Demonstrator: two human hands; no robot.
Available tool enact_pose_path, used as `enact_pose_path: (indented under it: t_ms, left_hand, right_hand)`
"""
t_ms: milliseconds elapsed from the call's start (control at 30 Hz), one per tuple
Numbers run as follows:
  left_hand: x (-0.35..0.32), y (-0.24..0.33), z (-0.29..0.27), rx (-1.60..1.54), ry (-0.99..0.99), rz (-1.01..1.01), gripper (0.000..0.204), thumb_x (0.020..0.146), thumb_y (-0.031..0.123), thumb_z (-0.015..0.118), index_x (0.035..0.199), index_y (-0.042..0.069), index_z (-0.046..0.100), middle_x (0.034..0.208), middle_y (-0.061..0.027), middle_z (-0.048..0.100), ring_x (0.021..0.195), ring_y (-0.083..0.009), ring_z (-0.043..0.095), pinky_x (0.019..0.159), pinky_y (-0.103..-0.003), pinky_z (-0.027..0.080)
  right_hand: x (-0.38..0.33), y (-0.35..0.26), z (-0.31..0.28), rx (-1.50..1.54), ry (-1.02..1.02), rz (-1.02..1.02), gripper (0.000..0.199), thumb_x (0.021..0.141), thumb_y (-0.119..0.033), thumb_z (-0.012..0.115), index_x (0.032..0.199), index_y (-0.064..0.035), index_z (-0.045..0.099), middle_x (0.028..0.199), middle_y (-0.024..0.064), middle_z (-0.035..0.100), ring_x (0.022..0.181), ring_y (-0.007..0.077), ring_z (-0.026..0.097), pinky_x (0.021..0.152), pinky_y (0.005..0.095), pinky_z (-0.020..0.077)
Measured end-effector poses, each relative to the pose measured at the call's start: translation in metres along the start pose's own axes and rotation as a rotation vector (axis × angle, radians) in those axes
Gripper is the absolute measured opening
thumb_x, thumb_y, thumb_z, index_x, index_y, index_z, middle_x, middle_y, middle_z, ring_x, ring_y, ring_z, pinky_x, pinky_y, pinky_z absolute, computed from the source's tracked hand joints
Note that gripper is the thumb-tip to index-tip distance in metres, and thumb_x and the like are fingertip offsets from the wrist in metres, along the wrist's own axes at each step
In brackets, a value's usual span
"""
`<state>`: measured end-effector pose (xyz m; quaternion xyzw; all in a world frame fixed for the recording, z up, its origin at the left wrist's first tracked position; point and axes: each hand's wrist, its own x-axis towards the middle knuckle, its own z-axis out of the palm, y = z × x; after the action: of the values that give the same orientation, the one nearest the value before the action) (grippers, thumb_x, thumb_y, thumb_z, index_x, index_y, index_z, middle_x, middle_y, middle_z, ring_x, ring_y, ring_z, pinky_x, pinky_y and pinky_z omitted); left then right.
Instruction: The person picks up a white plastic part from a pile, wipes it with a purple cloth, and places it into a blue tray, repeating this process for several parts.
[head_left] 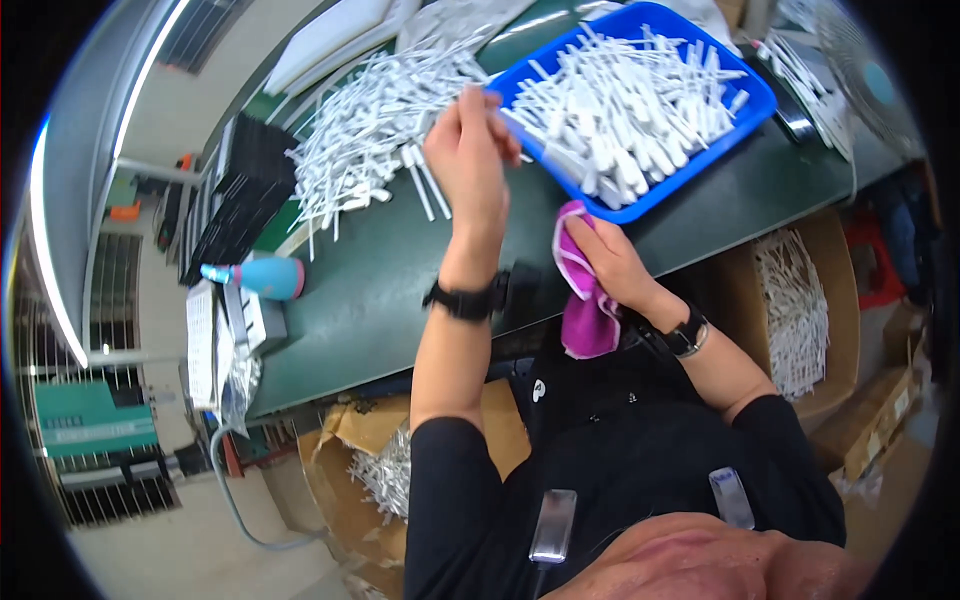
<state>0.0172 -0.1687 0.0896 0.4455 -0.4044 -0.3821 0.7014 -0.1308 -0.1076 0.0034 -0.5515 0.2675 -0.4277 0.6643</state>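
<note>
My right hand (615, 262) grips a purple cloth (592, 325) with pale edging, just below the near corner of a blue tray (640, 212). The cloth hangs down over the table's front edge. Heaped in the tray are many white plastic sticks (630, 110) with wider ends. My left hand (472, 160) is raised by the tray's left corner, its fingers curled and slightly blurred; whatever may be inside them is hidden. Beyond and left of that hand lies a loose pile of similar white sticks (370, 120) on the green table (370, 290).
At the table's left stand stacked black trays (235, 195) and a blue-pink bottle (262, 277). Cardboard boxes hold more white sticks (790, 310) at right and silvery-white pieces (385, 475) below the table. A fan (875, 80) stands at the far right.
</note>
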Motion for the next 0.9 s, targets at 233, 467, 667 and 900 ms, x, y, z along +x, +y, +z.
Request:
enact_pose_path:
  t_ms: [233, 467, 667, 900]
  left_hand:
    - [0.050, -0.030, 0.032, 0.294, -0.366, -0.255, 0.043, 0.090, 0.037, 0.053, 0.089, -0.004, 0.064, 0.076, -0.0136, 0.066, 0.060, -0.0217, 0.063, 0.051, -0.031, 0.048]
    - [0.078, -0.034, -0.114, 1.827, 0.067, 0.012, 0.041, 0.081, 0.044, 0.060, 0.083, 0.003, 0.068, 0.081, -0.0189, 0.067, 0.079, -0.0371, 0.064, 0.070, -0.045, 0.048]
    - [0.068, -0.038, -0.141, 1.671, -0.002, -0.006, 0.030, 0.080, 0.036, 0.063, 0.083, 0.006, 0.067, 0.083, -0.0170, 0.067, 0.083, -0.0342, 0.064, 0.072, -0.043, 0.049]
    - [0.050, -0.032, -0.159, 1.725, -0.148, 0.021, 0.028, 0.079, 0.033, 0.065, 0.092, 0.008, 0.065, 0.081, -0.0172, 0.067, 0.077, -0.0292, 0.066, 0.067, -0.040, 0.050]
  right_hand:
    - [-0.002, 0.003, 0.001, 0.029, -0.020, 0.072, 0.027, 0.099, -0.025, 0.044, 0.085, -0.0046, 0.056, 0.069, -0.0054, 0.051, 0.063, 0.0025, 0.044, 0.055, 0.0194, 0.0371]
    - [-0.001, 0.000, 0.000, 0.114, -0.035, 0.077, 0.026, 0.099, -0.026, 0.044, 0.084, -0.0082, 0.054, 0.069, -0.0083, 0.046, 0.061, 0.0001, 0.040, 0.053, 0.0174, 0.0317]
    - [-0.002, 0.000, -0.002, 0.104, -0.007, 0.072, 0.026, 0.099, -0.027, 0.044, 0.084, -0.0084, 0.054, 0.069, -0.0083, 0.047, 0.061, 0.0000, 0.041, 0.053, 0.0170, 0.0323]
    - [-0.001, 0.001, 0.001, 0.127, -0.014, 0.076, 0.027, 0.099, -0.027, 0.045, 0.084, -0.0070, 0.055, 0.070, -0.0078, 0.050, 0.061, -0.0001, 0.043, 0.053, 0.0168, 0.0347]
